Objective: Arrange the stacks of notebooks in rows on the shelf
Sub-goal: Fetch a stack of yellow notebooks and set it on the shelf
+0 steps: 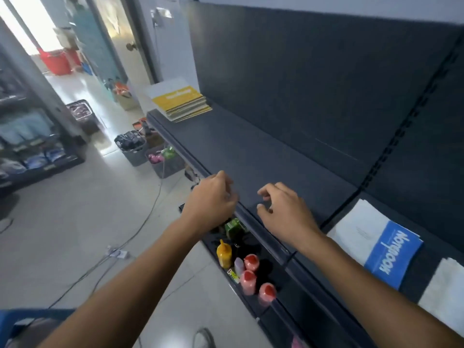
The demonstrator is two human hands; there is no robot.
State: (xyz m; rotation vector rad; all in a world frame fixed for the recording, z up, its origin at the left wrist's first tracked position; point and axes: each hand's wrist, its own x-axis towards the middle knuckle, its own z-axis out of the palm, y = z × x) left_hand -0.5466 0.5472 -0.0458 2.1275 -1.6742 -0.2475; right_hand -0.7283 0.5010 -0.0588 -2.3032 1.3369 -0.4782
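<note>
The left hand (213,197) is hovering at the front edge of the dark shelf (251,151), fingers loosely curled and holding nothing. Just beside it, the right hand (281,209) is reaching a little farther over the shelf board, its fingers likewise relaxed and bent and gripping nothing. Whether its fingertips are touching the board cannot be told.

To the near right, past the slotted upright (391,146), a blue notebook (391,252) is lying flat on the next shelf section. Its long axis is running along the shelf, its white half pointing left toward the hands and its blue title band pointing near right. A white sheet (447,285) is lying beside it, nearer the right edge.

Well apart, at the far left end of the shelf, a yellow notebook stack (183,101) is sitting against the back panel. It is also lying lengthwise along the shelf, with its yellow band facing the near end.

Below the hands, red-capped bottles (251,263) and a yellow bottle (224,253) are standing on a lower shelf.
</note>
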